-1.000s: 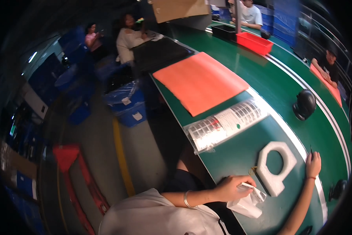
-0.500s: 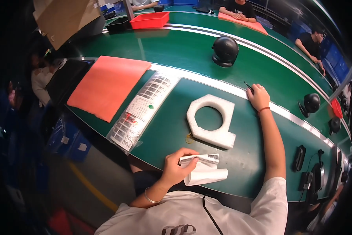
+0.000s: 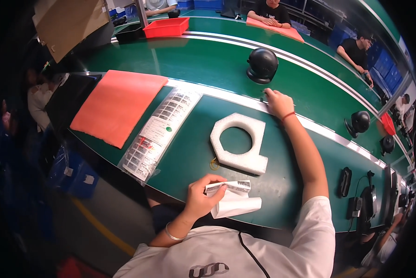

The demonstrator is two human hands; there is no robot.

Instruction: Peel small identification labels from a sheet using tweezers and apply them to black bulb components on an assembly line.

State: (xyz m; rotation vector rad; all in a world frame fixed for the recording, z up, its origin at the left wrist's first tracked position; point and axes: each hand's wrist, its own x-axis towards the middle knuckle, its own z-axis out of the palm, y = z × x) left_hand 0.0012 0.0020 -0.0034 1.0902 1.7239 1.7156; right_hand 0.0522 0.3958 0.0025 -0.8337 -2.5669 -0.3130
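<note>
The green table [image 3: 192,139] carried one white foam block [image 3: 247,160] in mid-frame. At lower middle, the left hand [image 3: 202,199] pinched one white sheet [image 3: 236,207]; above and right, the right hand [image 3: 281,104] pinched one dark tool [image 3: 264,97].

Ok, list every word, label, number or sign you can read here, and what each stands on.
I copy out no wording, only where print stands.
Wrapped label packet: fine dark print, too small to read; red handwriting, not transcribed; green dot, no text made out.
White label strip in the left hand: dark print, too small.
Wearer's pale shirt: grey looped mark, no word.
Papers on the blue bin: too blurred.
</note>
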